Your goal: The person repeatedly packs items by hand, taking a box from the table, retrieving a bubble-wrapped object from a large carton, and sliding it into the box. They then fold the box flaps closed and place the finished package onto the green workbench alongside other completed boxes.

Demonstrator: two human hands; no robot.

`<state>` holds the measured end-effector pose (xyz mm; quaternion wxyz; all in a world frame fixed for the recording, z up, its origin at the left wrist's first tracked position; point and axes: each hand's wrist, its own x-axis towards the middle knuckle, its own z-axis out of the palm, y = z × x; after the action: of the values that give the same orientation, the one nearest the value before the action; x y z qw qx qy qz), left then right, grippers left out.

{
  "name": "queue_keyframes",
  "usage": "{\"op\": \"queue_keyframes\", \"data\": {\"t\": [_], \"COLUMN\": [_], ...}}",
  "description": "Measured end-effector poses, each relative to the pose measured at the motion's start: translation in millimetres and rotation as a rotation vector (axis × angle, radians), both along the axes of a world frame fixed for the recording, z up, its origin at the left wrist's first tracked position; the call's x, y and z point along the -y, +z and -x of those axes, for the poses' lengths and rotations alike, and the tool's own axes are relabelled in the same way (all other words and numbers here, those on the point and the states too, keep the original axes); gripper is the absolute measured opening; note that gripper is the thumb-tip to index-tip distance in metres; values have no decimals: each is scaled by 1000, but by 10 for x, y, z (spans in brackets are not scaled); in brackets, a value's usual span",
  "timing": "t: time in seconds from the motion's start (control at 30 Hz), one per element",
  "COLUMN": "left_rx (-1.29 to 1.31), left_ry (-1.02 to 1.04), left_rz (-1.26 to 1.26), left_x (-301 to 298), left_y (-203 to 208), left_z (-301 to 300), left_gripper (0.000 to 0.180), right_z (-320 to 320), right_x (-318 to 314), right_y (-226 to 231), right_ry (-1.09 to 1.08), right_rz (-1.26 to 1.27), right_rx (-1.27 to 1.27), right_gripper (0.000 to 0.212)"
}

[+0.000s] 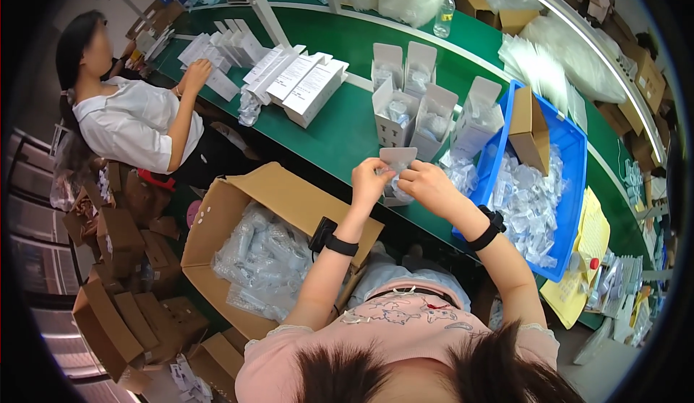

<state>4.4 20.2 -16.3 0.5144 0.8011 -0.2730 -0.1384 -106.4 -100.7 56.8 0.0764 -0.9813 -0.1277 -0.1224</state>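
Pinching the box (398, 156) mid-frame with left hand (369, 181) and right hand (432, 186), I judge it light, crushable, best held by its sides.

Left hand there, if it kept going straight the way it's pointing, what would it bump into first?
The left hand would probably meet the nearest white box's raised flap first; they may already touch, but depth is unclear.

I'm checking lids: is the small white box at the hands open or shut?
Open: the small white box has its flap standing up, beyond the left hand and right hand.
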Motion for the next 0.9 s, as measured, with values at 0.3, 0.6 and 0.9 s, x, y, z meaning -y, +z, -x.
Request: {"op": "queue_keyframes", "data": {"t": [0.3, 0.6, 0.9], "left_rx": [27, -283, 148], "left_ry": [13, -150, -364], "left_rz": [65, 356, -76], "left_x": [21, -121, -181], "left_y": [-20, -136, 134], "left_z": [23, 49, 144], "left_gripper": [19, 48, 64], "right_z": [-10, 127, 171], "right_x": [40, -94, -132], "right_y": [-263, -388, -505], "right_ry": [77, -36, -150], "right_rz": [7, -41, -69], "right_rx": [-45, -13, 205], "right_gripper": [7, 19, 25]}}
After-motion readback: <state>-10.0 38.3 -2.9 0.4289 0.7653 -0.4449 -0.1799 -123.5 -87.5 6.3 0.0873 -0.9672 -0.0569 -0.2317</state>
